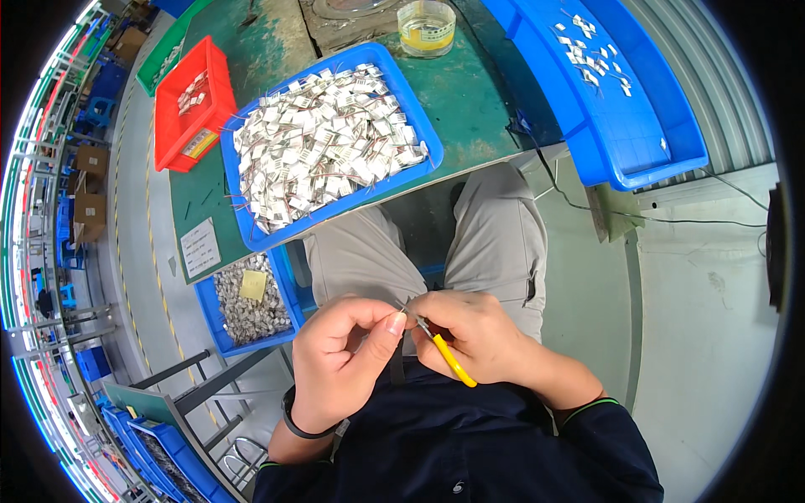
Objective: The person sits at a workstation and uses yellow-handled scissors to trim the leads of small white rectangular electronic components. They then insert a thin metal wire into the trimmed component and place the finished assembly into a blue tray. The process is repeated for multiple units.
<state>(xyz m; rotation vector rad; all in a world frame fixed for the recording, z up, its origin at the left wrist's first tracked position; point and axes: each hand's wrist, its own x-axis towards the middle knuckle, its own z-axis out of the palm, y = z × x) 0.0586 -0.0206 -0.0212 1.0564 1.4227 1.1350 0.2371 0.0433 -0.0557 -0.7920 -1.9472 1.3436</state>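
Observation:
Above my lap, my left hand (352, 352) is closed, thumb and forefinger pinching a thin wire (404, 308); whatever it belongs to is hidden or too small to make out. My right hand (474, 331) is closed around small cutting pliers with a yellow handle (453, 360). Their metal jaws point left and meet the left fingertips at the wire. Ahead of my hands, a blue tray (432, 138) on the bench is heaped with small white parts (323, 138) that have thin wire leads.
A red bin (163, 134) with a few parts stands left of the tray on the green bench (478, 109). A clear tub (426, 42) sits at the back. To the right is a larger blue bin (620, 134). Below the bench, another blue bin (222, 335) holds many small parts.

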